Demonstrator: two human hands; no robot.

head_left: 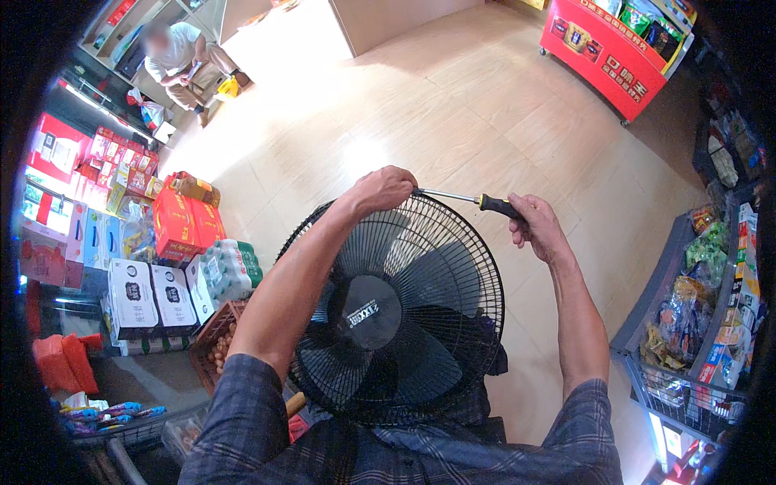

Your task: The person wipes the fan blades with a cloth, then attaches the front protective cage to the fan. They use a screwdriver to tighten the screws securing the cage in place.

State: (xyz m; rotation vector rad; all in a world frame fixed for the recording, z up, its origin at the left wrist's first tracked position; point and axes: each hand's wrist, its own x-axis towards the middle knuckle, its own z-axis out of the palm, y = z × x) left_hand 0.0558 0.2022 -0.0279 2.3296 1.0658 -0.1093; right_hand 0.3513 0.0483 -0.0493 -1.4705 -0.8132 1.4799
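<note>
A black electric fan (443,283) stands close in front of me, its round wire grille facing up toward me and a dark cap at its centre. My left hand (386,190) is closed on the far rim of the grille. Between thumb and fingers, my right hand (535,228) grips the handle of a screwdriver (495,204), black and yellow with a long metal shaft. The shaft points left along the rim, and its tip reaches my left fingers. What lies under those fingers is hidden.
Left of the fan are a crate of eggs (218,347), white cartons (171,293), red boxes (182,222) and wrapped green-white packs (230,267). A wire rack of snacks (687,388) curves along the right. A red wheeled display bin (602,56) stands far right. A person (182,61) sits far left.
</note>
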